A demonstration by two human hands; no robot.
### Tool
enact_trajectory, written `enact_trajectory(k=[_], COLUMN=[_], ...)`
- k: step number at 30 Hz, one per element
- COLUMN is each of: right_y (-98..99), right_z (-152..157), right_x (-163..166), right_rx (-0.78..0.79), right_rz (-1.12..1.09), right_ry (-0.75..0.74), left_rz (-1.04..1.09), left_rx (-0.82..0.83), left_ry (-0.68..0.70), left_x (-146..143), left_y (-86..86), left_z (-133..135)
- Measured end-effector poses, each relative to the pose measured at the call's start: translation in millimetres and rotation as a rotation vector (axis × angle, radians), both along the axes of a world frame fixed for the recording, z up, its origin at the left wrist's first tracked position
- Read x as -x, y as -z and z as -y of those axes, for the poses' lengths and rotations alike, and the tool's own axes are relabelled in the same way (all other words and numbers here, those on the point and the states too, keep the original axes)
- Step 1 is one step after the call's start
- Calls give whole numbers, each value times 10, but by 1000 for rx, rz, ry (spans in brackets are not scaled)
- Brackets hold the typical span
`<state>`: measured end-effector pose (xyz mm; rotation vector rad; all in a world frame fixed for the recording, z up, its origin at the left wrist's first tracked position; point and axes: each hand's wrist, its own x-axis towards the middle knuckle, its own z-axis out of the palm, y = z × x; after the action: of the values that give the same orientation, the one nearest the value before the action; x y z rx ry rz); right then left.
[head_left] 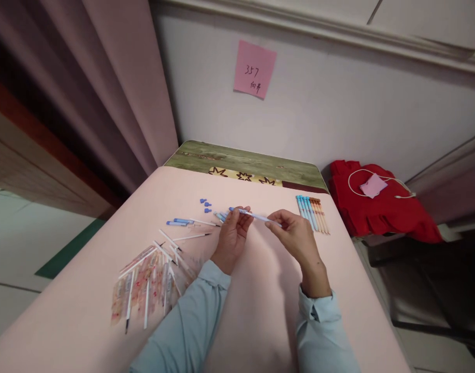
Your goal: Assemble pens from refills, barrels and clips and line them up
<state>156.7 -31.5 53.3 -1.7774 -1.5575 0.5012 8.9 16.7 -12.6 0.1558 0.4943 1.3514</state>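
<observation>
Between my two hands is a slim pen with blue ends and a white refill [255,214] showing along its middle. My left hand [234,230] pinches the blue end, palm turned partly up. The fingertips of my right hand [295,233] are closed on the pale blue end. Several light blue pen parts [220,215] lie just behind my left hand, partly hidden by it. Small blue caps [206,205] sit beyond them, and blue barrel pieces [181,221] lie to the left. Loose white refills [190,237] with dark tips are scattered nearer my left forearm.
Clear, pink-marked barrels [155,285] lie in a pile at the table's left. At the right stand rows of blue pens [306,210] and brown-topped pens [320,212]. A red cloth [361,207] with a white cable lies beyond the right edge; a wall closes the back.
</observation>
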Motion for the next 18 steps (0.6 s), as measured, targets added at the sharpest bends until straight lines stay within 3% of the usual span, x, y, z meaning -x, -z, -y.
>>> enact_trajectory(k=[6,18], right_y=[5,220], right_z=[-25,-127], right_x=[77,255], right_rx=[-47,-184], right_rz=[-20,-223], right_ry=[72,97], left_rz=[-87,-112], left_rx=[-51,-52], left_ry=[-7,-65], left_x=[-12,14], left_y=[-29,13], left_z=[18,-8])
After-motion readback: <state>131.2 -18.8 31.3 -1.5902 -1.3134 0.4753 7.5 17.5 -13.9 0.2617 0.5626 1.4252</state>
